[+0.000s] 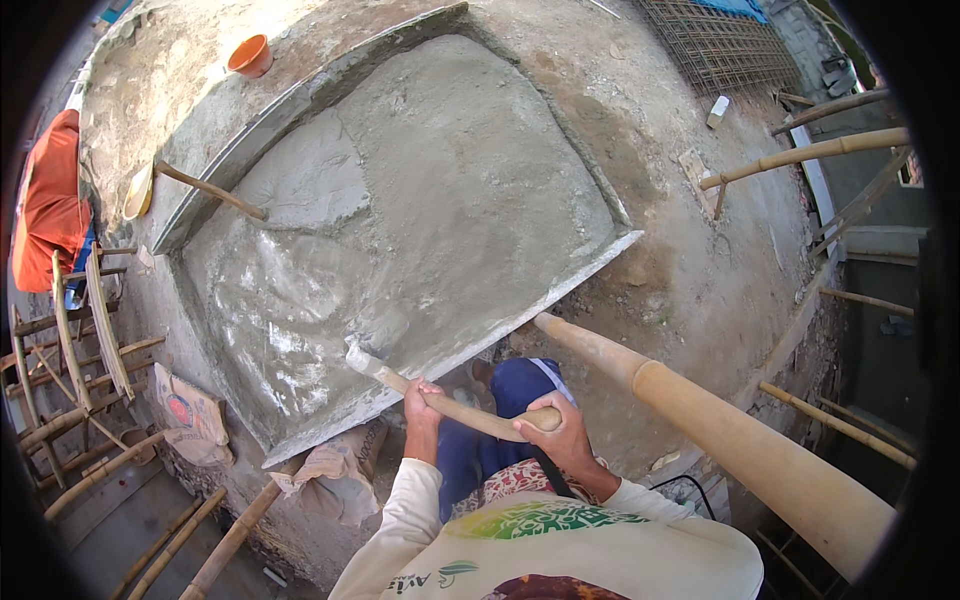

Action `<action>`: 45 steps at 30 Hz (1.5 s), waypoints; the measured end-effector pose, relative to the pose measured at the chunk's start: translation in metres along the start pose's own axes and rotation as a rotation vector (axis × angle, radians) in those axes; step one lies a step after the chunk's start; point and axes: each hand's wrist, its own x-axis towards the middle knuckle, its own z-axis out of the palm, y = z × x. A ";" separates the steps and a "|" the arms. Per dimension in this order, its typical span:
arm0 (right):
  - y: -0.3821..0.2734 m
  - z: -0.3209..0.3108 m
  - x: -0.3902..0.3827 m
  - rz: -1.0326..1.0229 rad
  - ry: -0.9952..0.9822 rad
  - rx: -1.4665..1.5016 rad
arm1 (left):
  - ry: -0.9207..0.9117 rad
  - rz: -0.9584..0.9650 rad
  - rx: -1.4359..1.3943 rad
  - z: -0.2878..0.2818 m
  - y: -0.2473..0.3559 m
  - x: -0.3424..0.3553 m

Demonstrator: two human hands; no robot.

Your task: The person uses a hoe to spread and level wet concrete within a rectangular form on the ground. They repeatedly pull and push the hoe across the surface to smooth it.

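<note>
Both my hands grip the curved wooden handle of a hoe (460,412). My left hand (421,403) is closed round it nearer the head, and my right hand (558,436) wraps the rear end. The cement-coated head rests in a wide, shallow trough (545,300), its blade mostly hidden by the mix. Grey cement mix (460,170) fills much of the trough, smoother and wetter at the left, with whitish streaks near the hoe. A second wooden tool handle (212,190) leans over the trough's left wall, its lower end sunk in the mix.
A thick bamboo pole (700,410) rises close on my right. Paper sacks (335,470) lie by the trough's near edge. An orange bucket (250,57) stands beyond it; a yellow basin (139,192) sits left. Bamboo scaffolding (75,350) borders drops on both sides. Steel mesh (715,45) lies far right.
</note>
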 end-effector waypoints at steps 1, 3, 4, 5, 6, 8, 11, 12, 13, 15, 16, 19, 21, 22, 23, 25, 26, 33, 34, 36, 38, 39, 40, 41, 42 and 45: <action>0.011 -0.014 -0.015 0.021 -0.012 -0.084 | 0.016 0.038 0.048 -0.001 -0.014 -0.014; 0.025 -0.036 -0.044 0.093 -0.108 -0.114 | 0.035 0.081 0.124 -0.008 -0.034 -0.041; 0.033 -0.044 -0.063 0.068 -0.162 -0.135 | 0.042 0.081 0.147 -0.017 -0.044 -0.055; 0.044 -0.051 -0.073 0.022 -0.203 -0.151 | 0.026 0.092 0.177 -0.012 -0.047 -0.061; 0.053 -0.057 -0.089 -0.028 -0.313 -0.128 | 0.009 0.063 0.198 -0.022 -0.049 -0.069; 0.057 -0.053 -0.113 -0.062 -0.368 0.034 | -0.033 0.088 0.218 -0.035 -0.045 -0.074; 0.068 -0.051 -0.134 -0.028 -0.431 0.518 | -0.178 0.003 0.163 -0.066 -0.012 -0.071; 0.067 -0.059 -0.141 -0.008 -0.390 0.658 | -0.200 -0.024 0.150 -0.068 -0.004 -0.081; 0.081 -0.069 -0.146 -0.008 -0.292 0.703 | -0.229 -0.056 0.134 -0.066 -0.003 -0.090; 0.119 -0.087 -0.147 -0.005 -0.049 0.847 | -0.259 -0.127 0.015 -0.077 0.004 -0.112; 0.138 -0.099 -0.147 0.003 0.098 0.939 | -0.289 -0.126 0.011 -0.082 0.005 -0.124; 0.234 -0.135 -0.119 0.054 0.609 1.437 | -0.538 -0.250 0.071 -0.113 0.026 -0.139; 0.305 -0.174 -0.117 0.130 0.934 1.829 | -0.444 -0.181 0.045 -0.115 0.002 -0.171; 0.335 -0.197 -0.119 0.174 1.088 2.016 | -0.396 -0.136 0.032 -0.114 -0.007 -0.187; 0.373 -0.228 -0.125 0.122 1.179 2.095 | -0.380 -0.177 -0.016 -0.112 -0.013 -0.188; 0.425 -0.282 -0.127 0.103 1.461 2.215 | -0.355 -0.234 -0.112 -0.116 -0.001 -0.179; 0.443 -0.305 -0.124 0.139 1.665 2.222 | -0.308 -0.117 -0.063 -0.114 0.003 -0.177; 0.609 -0.492 -0.274 0.077 1.937 1.753 | -0.152 -0.098 -0.215 -0.094 -0.069 -0.185; 0.620 -0.529 -0.296 0.102 1.880 1.507 | -0.148 -0.065 -0.208 -0.097 -0.084 -0.179; 0.627 -0.526 -0.309 0.689 1.557 0.735 | -0.146 0.121 -0.151 -0.090 -0.084 -0.196; 0.631 -0.551 -0.342 0.770 1.360 -0.158 | -0.116 0.206 -0.127 -0.096 -0.117 -0.190; 0.628 -0.554 -0.352 0.770 1.171 -0.266 | -0.083 0.238 -0.085 -0.095 -0.138 -0.193; 0.630 -0.566 -0.370 0.692 0.990 -0.294 | -0.048 0.244 -0.034 -0.099 -0.166 -0.190; 0.630 -0.578 -0.376 0.660 0.766 -0.373 | -0.025 0.261 0.019 -0.100 -0.189 -0.192; 0.630 -0.593 -0.382 0.644 0.525 -0.419 | -0.006 0.267 0.077 -0.095 -0.214 -0.190; 0.626 -0.641 -0.348 0.548 0.298 -0.483 | 0.058 0.323 0.235 -0.086 -0.274 -0.189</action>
